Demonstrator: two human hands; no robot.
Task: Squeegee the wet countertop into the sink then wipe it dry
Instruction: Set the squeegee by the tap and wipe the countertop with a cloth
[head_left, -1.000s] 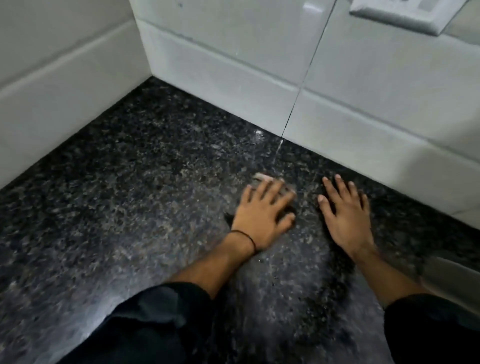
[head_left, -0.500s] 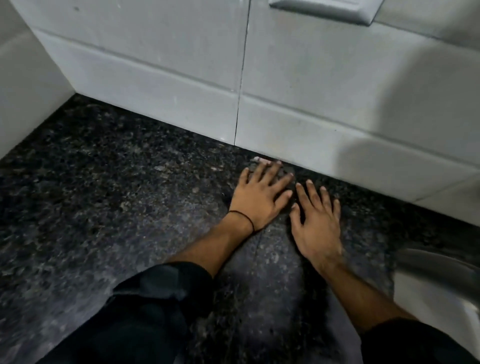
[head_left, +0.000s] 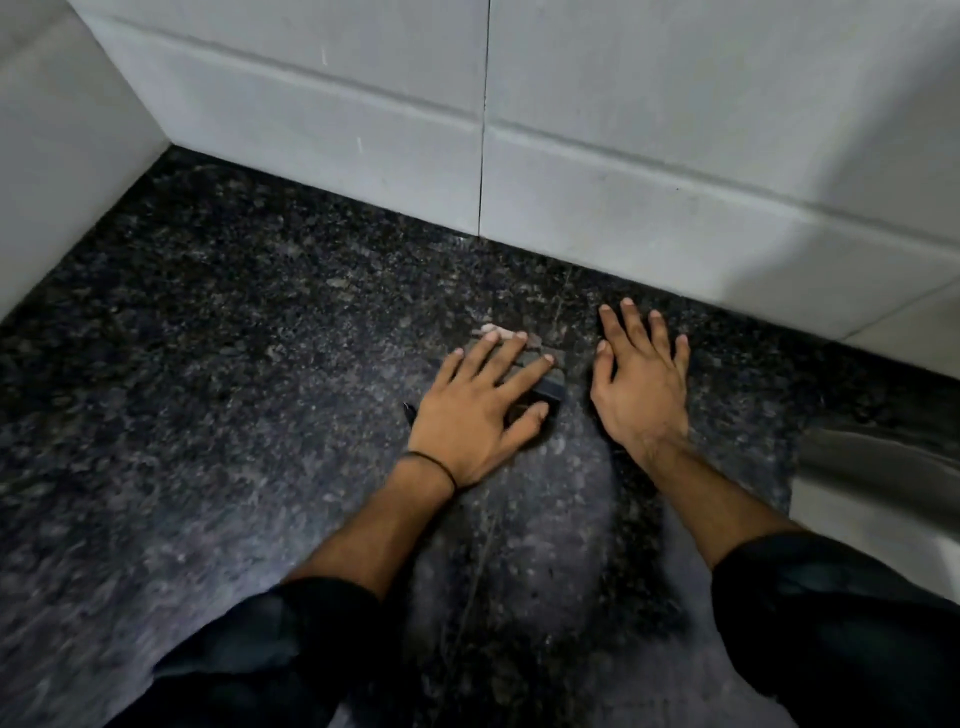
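The dark speckled granite countertop (head_left: 234, 364) fills the head view and looks smeared and damp in the middle. My left hand (head_left: 480, 410) lies flat on it, fingers spread, and presses down on a small dark cloth (head_left: 549, 388). Only the cloth's edges show past my fingers, with a pale bit near the fingertips. My right hand (head_left: 641, 384) rests flat on the bare stone beside it, a short gap away, fingers apart and holding nothing. The rim of the steel sink (head_left: 878, 467) shows at the right edge.
White tiled walls (head_left: 597, 171) meet the counter at the back and on the left, forming a corner at the upper left. My dark sleeves (head_left: 270, 654) cover the near part of the counter.
My hands were side by side and nearly touching; now a gap lies between them. The left hand, still on the cloth, has drawn back from the wall. The view has shifted slightly.
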